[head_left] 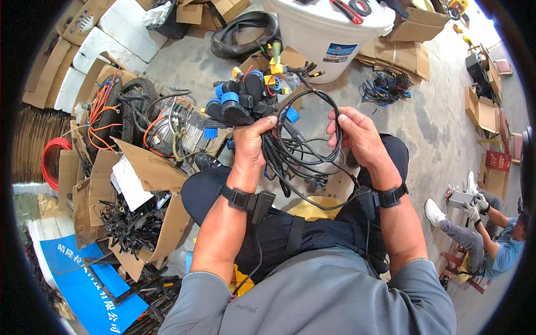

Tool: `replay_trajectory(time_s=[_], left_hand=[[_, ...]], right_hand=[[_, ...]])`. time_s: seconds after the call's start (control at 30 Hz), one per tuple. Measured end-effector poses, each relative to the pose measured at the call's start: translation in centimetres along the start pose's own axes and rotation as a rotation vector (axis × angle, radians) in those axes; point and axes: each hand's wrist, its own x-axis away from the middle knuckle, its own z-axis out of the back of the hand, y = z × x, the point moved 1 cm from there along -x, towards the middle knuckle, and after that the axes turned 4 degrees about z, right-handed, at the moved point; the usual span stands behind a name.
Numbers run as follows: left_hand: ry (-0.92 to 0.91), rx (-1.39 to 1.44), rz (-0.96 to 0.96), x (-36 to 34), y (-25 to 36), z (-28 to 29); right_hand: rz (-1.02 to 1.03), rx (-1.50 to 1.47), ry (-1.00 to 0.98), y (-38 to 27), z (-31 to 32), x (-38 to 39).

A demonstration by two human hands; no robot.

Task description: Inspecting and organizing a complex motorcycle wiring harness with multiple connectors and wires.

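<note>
Presently, a black cable bundle (273,159) is held above the lap, in front of the torso, with connectors with blue caps (229,98) clustered at its far end. The neck of the bundle, just below the cluster, is gripped by the left hand (249,142), whose fingers are wrapped round it with the thumb laid across. A cable loop (325,96) is pinched between the thumb and fingertips of the right hand (357,134), to the right of the coils. The step in hand is judged to be the gathering or sorting of the loose lengths. For the next move, the neck should be kept secured at the left while the loop is guided on the right without snagging. Beyond the bundle, a white tub (304,30) is set on the floor (421,162); another cable tangle (385,88) is placed near its base, to the right. At the left, a cardboard box (170,234) is filled with dark cables, apart from both hands.
</note>
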Motion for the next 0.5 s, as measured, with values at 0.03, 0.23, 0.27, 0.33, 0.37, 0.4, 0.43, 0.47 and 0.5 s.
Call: replay_trajectory(time_s=[0.03, 0.23, 0.27, 0.33, 0.37, 0.4, 0.43, 0.47, 0.5], left_hand=[[-0.067, 0.003, 0.013, 0.2, 0.3, -0.3], [-0.111, -0.019, 0.072, 1.5, 0.9, -1.1], [-0.114, -0.02, 0.073, 1.5, 0.6, -0.9], [-0.256, 0.031, 0.123, 1.7, 0.9, -1.5], [-0.222, 0.066, 0.101, 2.0, 0.7, -1.9], [-0.228, 0.064, 0.104, 2.1, 0.7, -1.9], [-0.247, 0.032, 0.092, 2.2, 0.7, -2.0], [-0.265, 0.001, 0.079, 2.2, 0.6, -2.0], [-0.294, 0.008, 0.099, 2.1, 0.6, -1.9]], right_hand=[[-0.007, -0.011, 0.06, 0.3, -0.1, -0.2], [0.118, 0.253, 0.088, 2.8, -1.7, -1.0], [0.131, 0.323, 0.086, 2.8, -1.9, -1.1], [0.121, 0.413, 0.091, 2.6, -2.4, -1.3], [0.107, 0.506, 0.091, 2.6, -2.4, -1.3], [0.108, 0.505, 0.097, 2.8, -2.3, -1.4], [0.081, 0.534, 0.081, 3.5, -2.0, -1.7], [0.052, 0.563, 0.065, 4.0, -1.7, -2.0], [0.015, 0.478, 0.081, 4.3, -1.6, -2.1]])
